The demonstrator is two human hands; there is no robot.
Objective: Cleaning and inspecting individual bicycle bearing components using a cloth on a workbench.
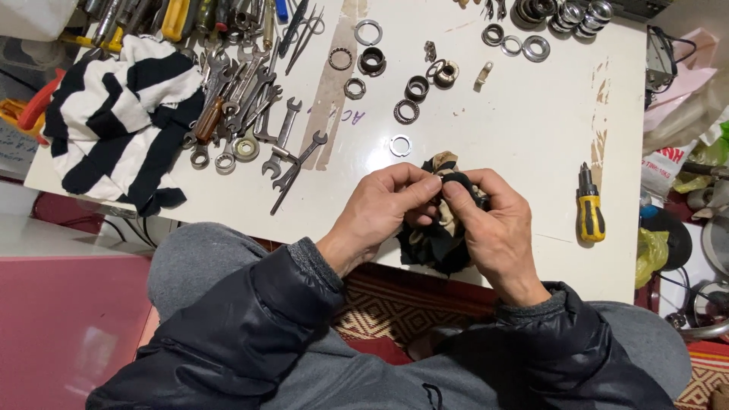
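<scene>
Your head camera looks steeply down at the white tabletop, close above your hands, lap at 6 o'clock.

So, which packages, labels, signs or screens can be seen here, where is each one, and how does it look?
White plastic bag: right edge, beside the white table; crumpled, with red print.
Yellow-green plastic bag: right edge, lower down; crumpled.
Handwriting: on the table top among the metal rings; faint purple marks.
No screens or signs in view.

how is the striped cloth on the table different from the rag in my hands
The striped cloth is black and white, lies spread at the table's far left, untouched. The dark rag is bunched up, mostly black with tan patches, gripped by the left hand and right hand. Both are crumpled fabric.
</scene>
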